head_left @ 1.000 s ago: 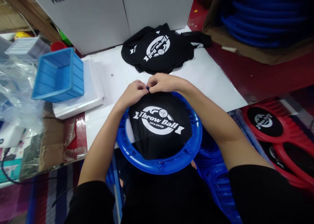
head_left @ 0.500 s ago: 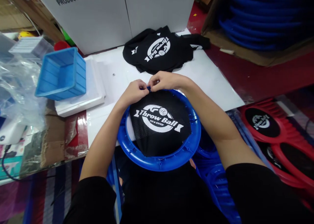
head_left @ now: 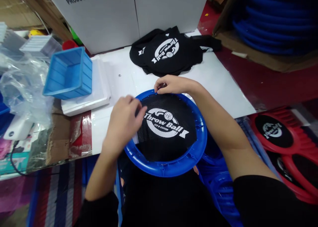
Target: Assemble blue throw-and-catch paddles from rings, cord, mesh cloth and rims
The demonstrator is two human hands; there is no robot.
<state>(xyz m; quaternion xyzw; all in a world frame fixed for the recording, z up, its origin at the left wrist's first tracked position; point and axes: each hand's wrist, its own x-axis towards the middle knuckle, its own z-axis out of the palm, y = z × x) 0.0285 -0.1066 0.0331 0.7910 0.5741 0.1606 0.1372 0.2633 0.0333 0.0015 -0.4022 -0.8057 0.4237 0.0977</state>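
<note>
On the left, a light-blue bin (head_left: 67, 91) sits on a white slab (head_left: 100, 81), its inner walls showing; far right, a cardboard box (head_left: 268, 64) holds stacked blue rings (head_left: 270, 31). Between them, the white tabletop (head_left: 223, 81) shows (a small round speck (head_left: 119, 75) lies there) on both sides of a black cloth heap (head_left: 166, 51). The large blue ring (head_left: 162, 169) overhangs the near edge, printed black cloth (head_left: 166, 123) spanning most of its opening. The left hand (head_left: 125, 121), blurred, curls loosely at the ring's left side; whether it holds anything, I cannot tell. The right hand (head_left: 171, 84) pinches the far rim between thumb and fingertips.
</note>
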